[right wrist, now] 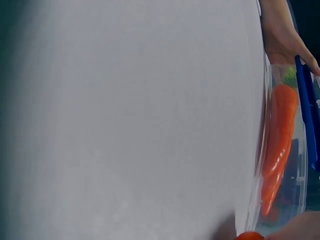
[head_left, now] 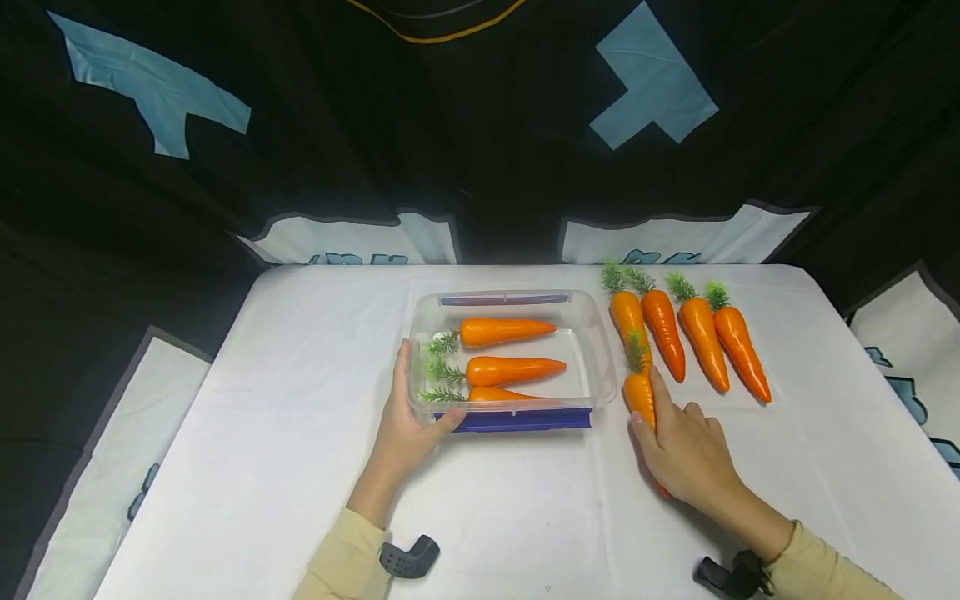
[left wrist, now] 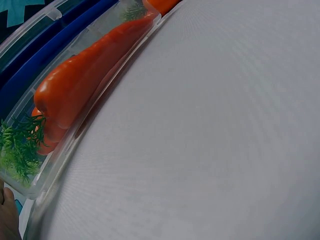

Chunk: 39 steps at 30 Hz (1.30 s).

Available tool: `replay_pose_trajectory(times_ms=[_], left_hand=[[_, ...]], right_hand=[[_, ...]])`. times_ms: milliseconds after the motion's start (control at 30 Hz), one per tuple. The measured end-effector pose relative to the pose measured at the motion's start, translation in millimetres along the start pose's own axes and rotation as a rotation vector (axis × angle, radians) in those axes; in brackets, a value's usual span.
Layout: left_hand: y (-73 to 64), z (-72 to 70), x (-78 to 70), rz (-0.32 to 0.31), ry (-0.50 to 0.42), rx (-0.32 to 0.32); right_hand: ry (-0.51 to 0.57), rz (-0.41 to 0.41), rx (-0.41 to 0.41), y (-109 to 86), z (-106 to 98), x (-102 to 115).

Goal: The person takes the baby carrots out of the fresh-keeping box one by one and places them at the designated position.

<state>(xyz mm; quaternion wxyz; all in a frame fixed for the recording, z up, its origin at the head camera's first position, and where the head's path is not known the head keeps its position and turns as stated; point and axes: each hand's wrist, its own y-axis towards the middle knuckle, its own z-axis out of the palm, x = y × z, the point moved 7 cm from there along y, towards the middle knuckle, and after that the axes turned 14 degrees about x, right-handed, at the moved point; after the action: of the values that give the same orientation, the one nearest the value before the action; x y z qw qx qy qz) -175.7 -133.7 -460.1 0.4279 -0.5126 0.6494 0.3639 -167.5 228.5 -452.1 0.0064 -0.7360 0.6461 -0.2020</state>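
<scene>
A clear plastic container [head_left: 602, 354] with a blue front latch [head_left: 525, 420] stands on the table. Three orange carrots with green tops lie across it, among them a middle carrot [head_left: 513, 371]; one carrot [left wrist: 80, 85] shows through the wall in the left wrist view. My left hand [head_left: 405, 433] grips the container's front left corner, its thumb by the front rim. To the right of the container, my right hand [head_left: 686, 454] pinches a carrot [head_left: 639, 395] between thumb and index finger; its tip points toward me, partly hidden by the hand.
Several more carrots [head_left: 703, 342] lie in a row at the back right, green tops toward the far edge. The leftmost one [head_left: 628, 321] is partly overlapped by the pinched carrot's leaves. A white cloth [head_left: 315, 375] covers the table, with dark curtains behind.
</scene>
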Motion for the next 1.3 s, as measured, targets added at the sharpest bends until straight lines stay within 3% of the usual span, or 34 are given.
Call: replay_pose_trajectory(times_ms=[233, 433, 767, 1033, 1167, 1300], left_hand=[[-0.4, -0.7, 0.6, -0.003, 0.003, 0.004], [-0.4, -0.1, 1.9, -0.005, -0.001, 0.003], [0.0, 0.1, 1.3, -0.004, 0.009, 0.007], [0.3, -0.1, 3.3, 0.0, -0.003, 0.001], [0.3, 0.0, 2.0, 0.006, 0.011, 0.004], [0.4, -0.3, 0.9, 0.009, 0.023, 0.007]], right_hand=[[-0.049, 0.001, -0.042, -1.3, -10.0, 1.4], [-0.093, -0.041, -0.125, -3.0, -31.1, 9.3], [0.012, -0.195, -0.315, 7.4, -78.5, 37.2], [0.051, -0.287, -0.262, 32.5, -91.8, 66.5], [0.038, -0.378, -0.226, 46.4, -94.0, 84.7], [0.006, -0.475, -0.135, 59.8, -90.9, 106.2]])
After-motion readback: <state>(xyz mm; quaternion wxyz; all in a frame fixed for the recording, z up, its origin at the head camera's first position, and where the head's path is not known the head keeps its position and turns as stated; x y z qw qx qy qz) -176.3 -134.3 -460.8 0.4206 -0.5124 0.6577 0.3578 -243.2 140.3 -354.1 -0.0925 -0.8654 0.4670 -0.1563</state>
